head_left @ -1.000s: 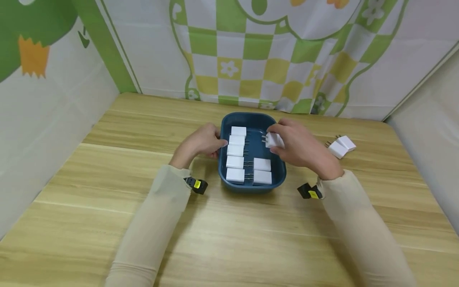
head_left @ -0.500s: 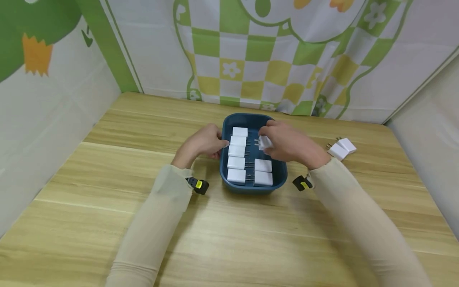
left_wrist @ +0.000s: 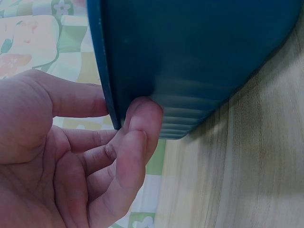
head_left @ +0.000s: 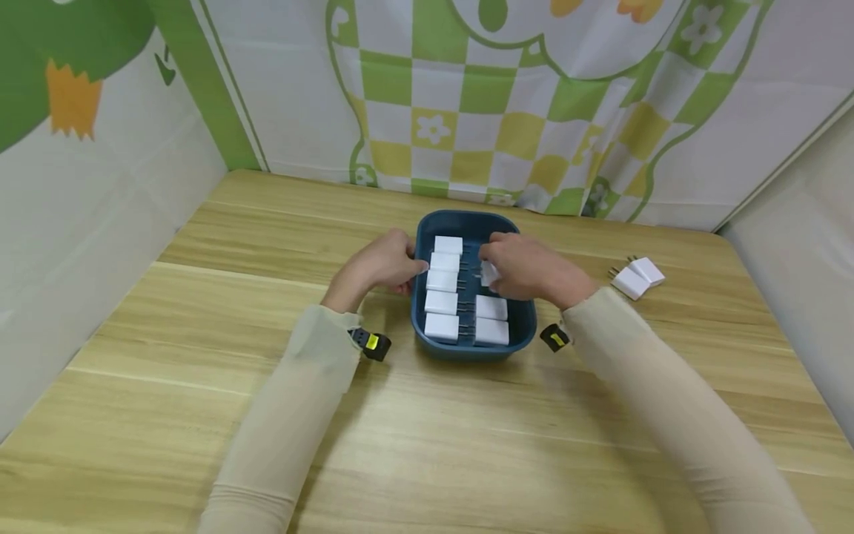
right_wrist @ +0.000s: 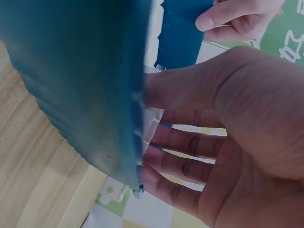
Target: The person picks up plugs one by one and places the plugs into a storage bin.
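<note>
Moved a boxy white pronged plug (head_left: pixel 489 274) left inside the dark-blue rectangular plastic tub (head_left: pixel 474 354), pinching it with the right hand (head_left: pixel 523 267). Gripping that tub with the left hand (head_left: pixel 382 267); can only spot fingertips (left_wrist: pixel 148 111) by its outer wall (left_wrist: pixel 199 57) on left-wrist cam.

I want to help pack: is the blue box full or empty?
Neither, it's partly full: seven white plugs lie in the blue box, and some bare bottom shows. The right hand holds another white plug.
</note>
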Demonstrator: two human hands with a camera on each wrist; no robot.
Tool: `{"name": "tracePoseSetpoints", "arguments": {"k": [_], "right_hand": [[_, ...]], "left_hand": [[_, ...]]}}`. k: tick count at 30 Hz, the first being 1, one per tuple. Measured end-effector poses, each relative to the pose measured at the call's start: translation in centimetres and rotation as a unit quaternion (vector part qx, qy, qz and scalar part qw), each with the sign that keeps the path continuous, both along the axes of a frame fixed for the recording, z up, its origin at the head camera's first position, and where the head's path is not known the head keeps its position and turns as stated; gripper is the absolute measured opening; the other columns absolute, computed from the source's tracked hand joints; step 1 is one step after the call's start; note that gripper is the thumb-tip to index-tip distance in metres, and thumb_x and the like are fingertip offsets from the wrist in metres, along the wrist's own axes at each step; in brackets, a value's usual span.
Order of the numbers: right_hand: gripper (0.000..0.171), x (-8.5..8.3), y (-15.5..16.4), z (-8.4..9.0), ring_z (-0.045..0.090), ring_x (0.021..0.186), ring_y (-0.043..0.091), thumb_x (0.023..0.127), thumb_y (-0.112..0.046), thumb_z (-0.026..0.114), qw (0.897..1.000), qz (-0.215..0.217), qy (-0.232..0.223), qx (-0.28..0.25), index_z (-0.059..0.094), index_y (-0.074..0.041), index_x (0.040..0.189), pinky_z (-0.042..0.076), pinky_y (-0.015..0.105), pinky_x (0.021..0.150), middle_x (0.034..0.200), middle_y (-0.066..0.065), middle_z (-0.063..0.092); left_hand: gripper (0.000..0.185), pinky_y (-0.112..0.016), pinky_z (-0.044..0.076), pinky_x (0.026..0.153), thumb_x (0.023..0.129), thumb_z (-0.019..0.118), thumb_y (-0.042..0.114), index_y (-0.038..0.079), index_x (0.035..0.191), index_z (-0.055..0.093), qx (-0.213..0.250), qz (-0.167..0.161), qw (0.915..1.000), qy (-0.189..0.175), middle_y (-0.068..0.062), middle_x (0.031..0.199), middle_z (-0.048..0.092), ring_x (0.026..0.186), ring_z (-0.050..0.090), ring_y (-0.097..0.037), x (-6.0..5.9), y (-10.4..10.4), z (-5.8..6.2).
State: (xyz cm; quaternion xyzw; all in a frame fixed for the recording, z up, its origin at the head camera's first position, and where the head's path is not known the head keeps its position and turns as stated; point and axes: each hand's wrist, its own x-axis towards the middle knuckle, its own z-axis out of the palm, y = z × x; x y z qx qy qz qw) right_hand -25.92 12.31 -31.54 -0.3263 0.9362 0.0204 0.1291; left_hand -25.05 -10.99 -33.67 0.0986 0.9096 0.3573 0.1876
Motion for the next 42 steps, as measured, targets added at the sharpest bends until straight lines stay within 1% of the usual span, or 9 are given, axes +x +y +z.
{"name": "tracePoseSetpoints", "arguments": {"k": [4, 8, 16, 22, 27, 33, 39, 42], "right_hand": [[0.043, -0.2, -0.3, -0.2, 0.059, 0.107, 0.031, 0.092, -0.015, 0.075, 1.000, -0.002, -0.009, 0.022, 0.063, -0.002, 0.132, 0.052, 0.046, 0.092, 0.124, 0.017, 0.059], [0.042, -0.4, -0.5, -0.4, 0.059, 0.107, 0.031, 0.093, -0.015, 0.075, 0.999, 0.000, -0.013, 0.040, 0.063, -0.003, 0.131, 0.052, 0.047, 0.093, 0.122, 0.016, 0.059], [0.042, -0.7, -0.7, -1.0, 0.058, 0.112, 0.031, 0.093, -0.015, 0.074, 0.998, -0.003, -0.031, 0.052, 0.063, -0.003, 0.132, 0.050, 0.049, 0.097, 0.126, 0.017, 0.058], [0.043, -0.8, -0.8, -1.4, 0.057, 0.119, 0.031, 0.095, -0.014, 0.072, 0.997, -0.009, -0.046, 0.062, 0.061, -0.003, 0.134, 0.048, 0.049, 0.102, 0.134, 0.018, 0.056], [0.043, -0.9, -1.0, -1.9, 0.057, 0.117, 0.030, 0.097, -0.014, 0.070, 0.996, -0.018, -0.051, 0.075, 0.059, -0.003, 0.136, 0.047, 0.048, 0.103, 0.134, 0.018, 0.056], [0.040, -1.1, -0.9, -2.3, 0.057, 0.115, 0.029, 0.096, -0.013, 0.070, 0.996, -0.021, -0.048, 0.068, 0.060, -0.002, 0.134, 0.048, 0.047, 0.102, 0.133, 0.018, 0.057], [0.034, -1.1, -0.8, -2.0, 0.058, 0.110, 0.027, 0.096, -0.015, 0.070, 0.997, -0.014, -0.048, 0.051, 0.064, -0.003, 0.128, 0.049, 0.046, 0.098, 0.125, 0.014, 0.061], [0.033, -1.0, -0.8, -1.9, 0.058, 0.112, 0.027, 0.096, -0.014, 0.069, 0.997, -0.016, -0.059, 0.040, 0.064, -0.004, 0.128, 0.049, 0.047, 0.099, 0.126, 0.014, 0.062]], "left_hand": [[0.025, -0.041, 0.058, 0.068, 0.103, 0.059, 0.018, -0.004, 0.099, 0.070, -0.002, -0.001, 1.0000, 0.000, -0.012, 0.074, 0.069, 0.066, 0.068, -0.025, 0.0, 0.0, 0.1], [0.025, -0.041, 0.058, 0.068, 0.103, 0.059, 0.018, -0.004, 0.097, 0.070, -0.003, -0.002, 1.0000, 0.001, -0.011, 0.073, 0.069, 0.065, 0.068, -0.025, 0.0, 0.0, 0.0], [0.025, -0.043, 0.058, 0.070, 0.103, 0.059, 0.018, -0.004, 0.097, 0.070, -0.002, 0.003, 1.0000, -0.007, -0.012, 0.074, 0.069, 0.069, 0.069, -0.029, -0.1, 0.1, -0.1], [0.026, -0.042, 0.058, 0.069, 0.104, 0.059, 0.019, -0.004, 0.100, 0.070, -0.002, 0.004, 0.9999, -0.009, -0.012, 0.075, 0.069, 0.068, 0.068, -0.027, -0.1, -0.1, -0.1], [0.027, -0.043, 0.058, 0.070, 0.104, 0.058, 0.020, -0.004, 0.099, 0.070, -0.001, 0.005, 1.0000, -0.008, -0.012, 0.074, 0.069, 0.068, 0.069, -0.027, 0.0, 0.0, -0.1], [0.026, -0.043, 0.058, 0.069, 0.104, 0.058, 0.019, -0.003, 0.099, 0.070, 0.005, 0.005, 0.9999, -0.007, -0.012, 0.074, 0.069, 0.070, 0.069, -0.030, 0.0, 0.1, -0.1], [0.025, -0.045, 0.058, 0.071, 0.104, 0.059, 0.018, -0.004, 0.102, 0.070, 0.006, 0.011, 0.9999, -0.009, -0.013, 0.075, 0.069, 0.072, 0.070, -0.032, 0.0, 0.1, 0.0], [0.025, -0.045, 0.058, 0.071, 0.104, 0.059, 0.019, -0.004, 0.103, 0.070, 0.002, 0.011, 0.9999, -0.011, -0.013, 0.075, 0.070, 0.073, 0.070, -0.032, 0.0, 0.1, 0.1]]}}
